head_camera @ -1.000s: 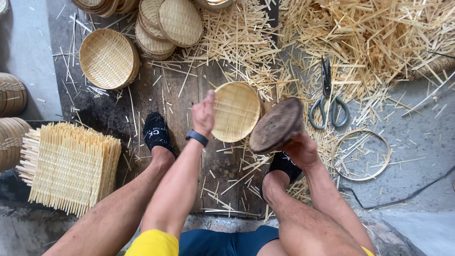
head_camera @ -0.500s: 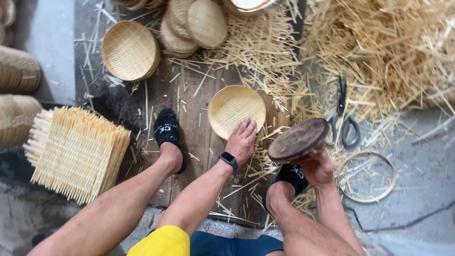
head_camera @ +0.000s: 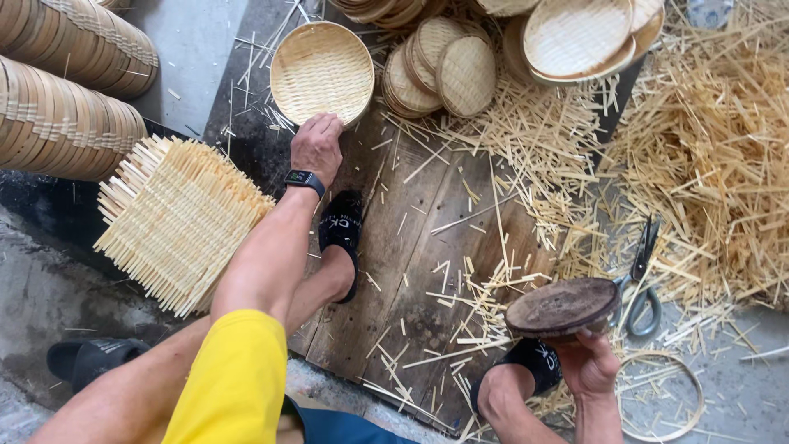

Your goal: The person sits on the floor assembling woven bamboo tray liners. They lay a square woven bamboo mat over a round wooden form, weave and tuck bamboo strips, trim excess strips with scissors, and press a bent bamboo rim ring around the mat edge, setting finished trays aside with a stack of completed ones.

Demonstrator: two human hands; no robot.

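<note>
The left hand (head_camera: 316, 148) touches the near rim of a round woven tray (head_camera: 322, 72); a stack of square mats (head_camera: 177, 220) lies to its left. The right hand (head_camera: 588, 362) holds a round disc (head_camera: 563, 307), scissors (head_camera: 641, 275) just right, a hoop (head_camera: 657, 396) beside it.

Observed, person's own body only. Left hand (head_camera: 316, 146): bare, no glove or ring visible. Left wrist carries a black smartwatch (head_camera: 304, 179), dark rectangular face, black strap. Left upper arm covered by a bright yellow short sleeve (head_camera: 234, 382). Blue shorts (head_camera: 345, 427) show at the bottom edge. Both forearms and lower legs bare. Right hand (head_camera: 588, 366): bare. Feet: black slide sandals with white lettering on the strap, left (head_camera: 341, 234), right (head_camera: 534, 362).
</note>
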